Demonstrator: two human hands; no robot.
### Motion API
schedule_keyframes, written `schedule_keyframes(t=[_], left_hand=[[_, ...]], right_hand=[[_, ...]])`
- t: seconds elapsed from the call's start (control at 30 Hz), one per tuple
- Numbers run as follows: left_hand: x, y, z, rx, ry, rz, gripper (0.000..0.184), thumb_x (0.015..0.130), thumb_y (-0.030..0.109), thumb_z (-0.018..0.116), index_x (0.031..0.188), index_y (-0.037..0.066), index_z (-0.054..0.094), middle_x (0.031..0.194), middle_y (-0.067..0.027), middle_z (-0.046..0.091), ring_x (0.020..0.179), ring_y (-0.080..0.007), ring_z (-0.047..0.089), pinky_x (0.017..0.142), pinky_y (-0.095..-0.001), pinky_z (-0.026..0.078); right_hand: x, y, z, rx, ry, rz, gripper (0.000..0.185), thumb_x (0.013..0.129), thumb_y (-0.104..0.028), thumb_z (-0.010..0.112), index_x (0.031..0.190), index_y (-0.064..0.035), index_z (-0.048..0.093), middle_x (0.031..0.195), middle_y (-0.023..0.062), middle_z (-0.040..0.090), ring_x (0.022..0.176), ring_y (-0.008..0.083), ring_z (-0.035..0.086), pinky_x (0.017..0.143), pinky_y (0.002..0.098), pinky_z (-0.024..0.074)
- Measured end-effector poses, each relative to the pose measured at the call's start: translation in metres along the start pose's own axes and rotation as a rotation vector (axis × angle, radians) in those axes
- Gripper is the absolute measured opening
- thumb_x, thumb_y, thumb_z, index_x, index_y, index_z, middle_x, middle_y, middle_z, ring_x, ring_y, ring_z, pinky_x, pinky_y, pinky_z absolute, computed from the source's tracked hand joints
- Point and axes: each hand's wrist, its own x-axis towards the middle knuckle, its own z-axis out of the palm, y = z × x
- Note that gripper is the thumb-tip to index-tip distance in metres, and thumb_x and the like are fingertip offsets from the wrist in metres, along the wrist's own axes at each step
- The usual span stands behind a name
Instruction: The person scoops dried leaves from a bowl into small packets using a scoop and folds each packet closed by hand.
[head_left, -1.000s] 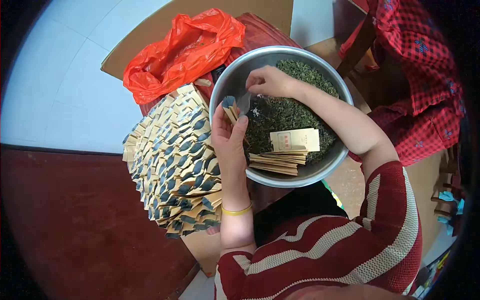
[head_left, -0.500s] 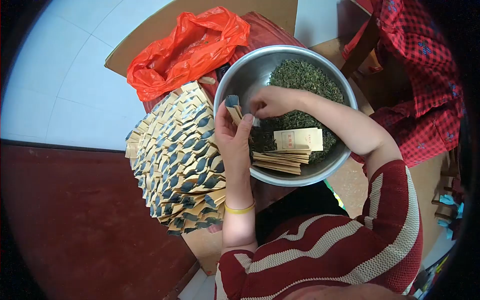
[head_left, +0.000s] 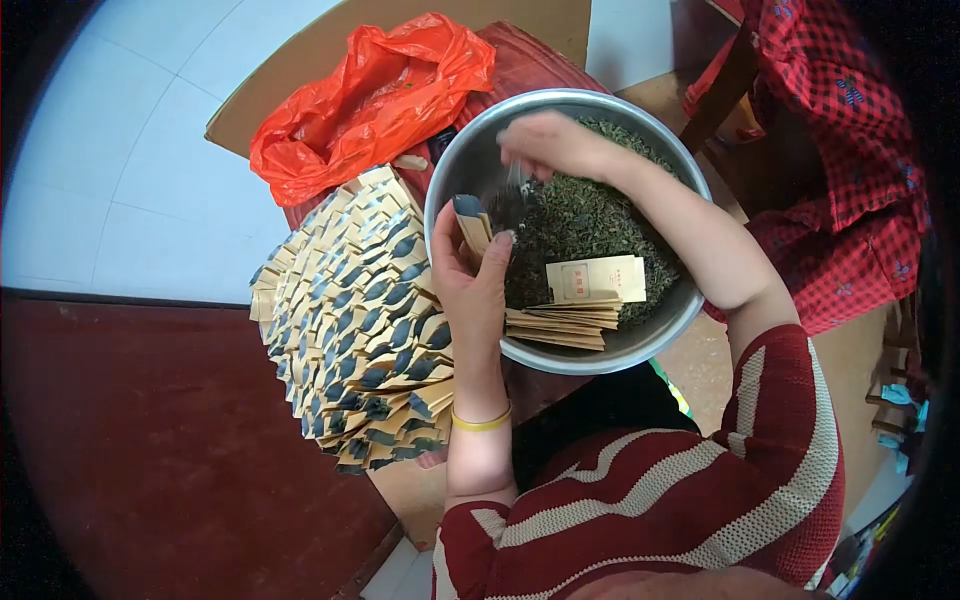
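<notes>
My left hand (head_left: pixel 472 285) is wrapped round a small paper packet (head_left: pixel 472 222), its dark-lined mouth open, at the left rim of a metal basin (head_left: pixel 690 330). Dried green leaves (head_left: pixel 585 215) cover much of the basin's bottom. Above them my right hand (head_left: pixel 550 145) is closed and blurred, with something clear and thin below its fingers, too smeared to name. A stack of paper packets (head_left: pixel 560 328) lies in the basin's lower part, with one flat printed packet (head_left: pixel 598 280) beside it on the leaves.
Left of the basin stands a large cluster of upright paper packets (head_left: pixel 350 320). A red plastic bag (head_left: pixel 365 105) lies behind it, near a cardboard sheet (head_left: pixel 240 115). Red checked cloth (head_left: pixel 840 130) hangs at the right.
My right hand dipped toward the left hand's packet, then moved back up and away from it. My left hand stays round the packet, shifted slightly right in view.
</notes>
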Motion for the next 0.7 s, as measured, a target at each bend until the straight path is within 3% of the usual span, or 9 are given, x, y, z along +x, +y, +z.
schedule_keyframes(t=[0.1, 0.2, 0.37, 0.47, 0.53, 0.57, 0.63, 0.7], left_hand=[[0.001, -0.008, -0.002, 0.083, 0.016, -0.014, 0.063, 0.086, 0.0, 0.069, 0.141, -0.002, 0.039, 0.129, -0.0118, 0.053, 0.116, -0.018, 0.053, 0.1, -0.0305, 0.043], [0.001, -0.012, -0.005, 0.208, -0.018, -0.006, 0.066, 0.085, 0.002, 0.071, 0.142, -0.002, 0.038, 0.134, -0.0127, 0.049, 0.121, -0.0194, 0.05, 0.103, -0.0321, 0.041], [0.0, -0.019, -0.006, 0.314, -0.04, 0.061, 0.065, 0.081, 0.004, 0.073, 0.138, -0.003, 0.043, 0.128, -0.0138, 0.05, 0.119, -0.0233, 0.051, 0.103, -0.0334, 0.041], [0.0, -0.019, -0.006, 0.427, -0.08, 0.101, 0.063, 0.086, 0.0, 0.07, 0.141, -0.003, 0.04, 0.129, -0.0112, 0.055, 0.111, -0.0161, 0.056, 0.096, -0.0286, 0.046], [0.0, -0.018, -0.004, 0.384, -0.056, 0.073, 0.064, 0.08, 0.004, 0.073, 0.137, -0.002, 0.045, 0.125, -0.0146, 0.051, 0.116, -0.0248, 0.053, 0.1, -0.0339, 0.042], [0.001, -0.018, -0.004, 0.385, -0.056, 0.072, 0.064, 0.08, 0.004, 0.073, 0.137, -0.002, 0.045, 0.125, -0.0146, 0.051, 0.116, -0.0248, 0.053, 0.1, -0.0339, 0.042], [0.002, -0.019, -0.004, 0.349, -0.065, 0.054, 0.063, 0.08, 0.003, 0.073, 0.137, -0.001, 0.045, 0.125, -0.0151, 0.051, 0.116, -0.0248, 0.054, 0.101, -0.0338, 0.042], [0.001, -0.015, -0.003, 0.377, -0.072, 0.061, 0.062, 0.081, 0.003, 0.073, 0.136, -0.001, 0.045, 0.126, -0.0151, 0.051, 0.117, -0.0244, 0.053, 0.101, -0.0338, 0.042]], right_hand=[[-0.002, -0.007, -0.01, 0.135, 0.173, -0.178, 0.039, 0.101, -0.042, 0.049, 0.092, -0.0063, 0.063, 0.066, -0.0006, 0.054, 0.058, 0.0078, 0.048, 0.056, 0.0217, 0.0388], [-0.007, -0.015, -0.006, 0.19, 0.257, -0.227, 0.039, 0.102, -0.041, 0.049, 0.091, -0.0062, 0.062, 0.067, -0.0007, 0.053, 0.058, 0.0077, 0.047, 0.056, 0.0221, 0.0385], [-0.022, -0.027, 0.007, 0.111, 0.206, -0.286, 0.037, 0.102, -0.039, 0.049, 0.09, -0.0057, 0.062, 0.068, -0.002, 0.054, 0.061, 0.0067, 0.05, 0.058, 0.022, 0.0415], [-0.032, -0.032, 0.017, -0.14, 0.226, -0.397, 0.032, 0.101, -0.033, 0.052, 0.089, -0.0052, 0.062, 0.07, 0.0018, 0.059, 0.064, 0.0107, 0.057, 0.061, 0.0251, 0.0454], [-0.038, -0.035, 0.023, -0.423, 0.28, -0.561, 0.02, 0.097, -0.023, 0.058, 0.088, -0.0058, 0.063, 0.076, 0.0068, 0.064, 0.067, 0.0194, 0.063, 0.063, 0.0306, 0.0484], [-0.04, -0.037, 0.024, -0.422, 0.281, -0.56, 0.02, 0.097, -0.023, 0.058, 0.088, -0.0058, 0.063, 0.076, 0.0068, 0.064, 0.067, 0.0194, 0.063, 0.063, 0.0306, 0.0484], [-0.044, -0.043, 0.026, -0.665, 0.289, -0.845, 0.012, 0.092, -0.018, 0.063, 0.088, -0.0062, 0.063, 0.078, 0.0094, 0.065, 0.069, 0.0272, 0.064, 0.062, 0.035, 0.0492], [-0.048, -0.046, 0.027, -0.694, 0.33, -0.922, 0.01, 0.089, -0.016, 0.065, 0.088, -0.006, 0.064, 0.077, 0.0082, 0.065, 0.069, 0.0277, 0.064, 0.062, 0.0357, 0.0494]])
